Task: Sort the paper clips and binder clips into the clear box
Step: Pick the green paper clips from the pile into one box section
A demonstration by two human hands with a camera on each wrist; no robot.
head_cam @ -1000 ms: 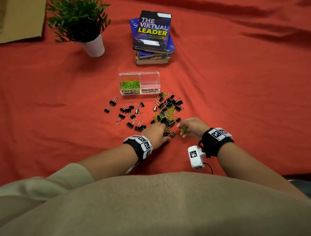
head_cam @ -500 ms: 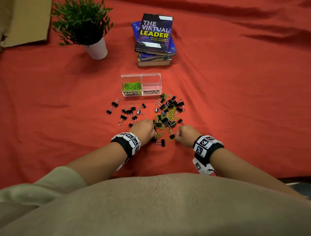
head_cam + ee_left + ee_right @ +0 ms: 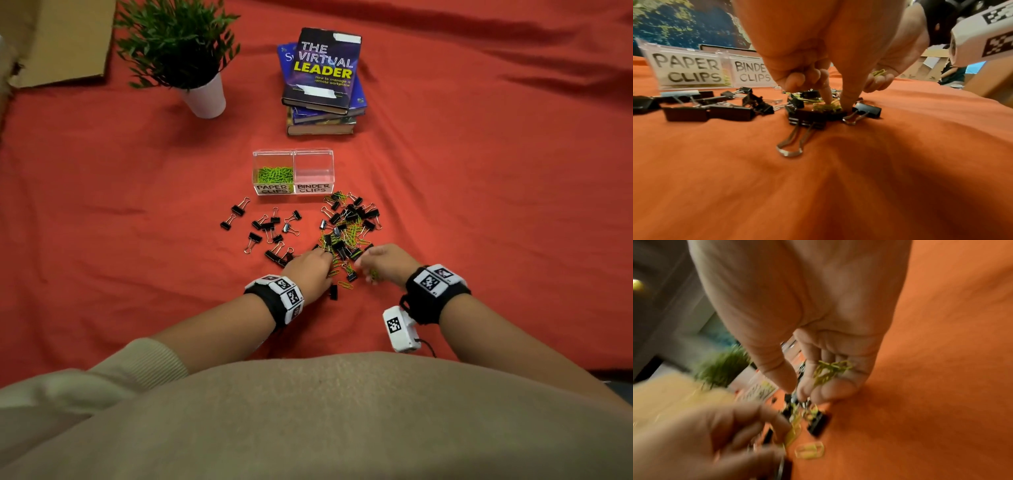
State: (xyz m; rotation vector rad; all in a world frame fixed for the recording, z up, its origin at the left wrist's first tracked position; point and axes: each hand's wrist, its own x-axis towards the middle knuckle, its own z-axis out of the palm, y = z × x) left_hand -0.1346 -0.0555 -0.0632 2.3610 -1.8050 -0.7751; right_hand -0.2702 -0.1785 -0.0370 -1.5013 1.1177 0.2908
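Labels on the box: left half reads "PAPER CLIPS", right half "BINDER CLIPS" (cut to "BINDE" by the hand in left wrist view). Top book: "THE VIRTUAL LEADER", subtitle partly legible, "How to manage a remote workplace".

Box sits on the red cloth just beyond the pile. Left half holds green paper clips; no clips visible in the right half. Mixed pile of black binder clips and green paper clips lies right in front of it; a group of binder clips only lies just left of that.

Left hand: head view shows only the back. Left wrist view shows index and thumb tips down, pinching at green clips among binder clips, other fingers curled.

Right hand: right wrist view, blurred, shows a bunch of green clips cupped under the curled fingers, thumb near the fingertips. Head view barely shows a few green clips under it.

Around: potted plant, book stack, cardboard far left. Nothing blocks the box.
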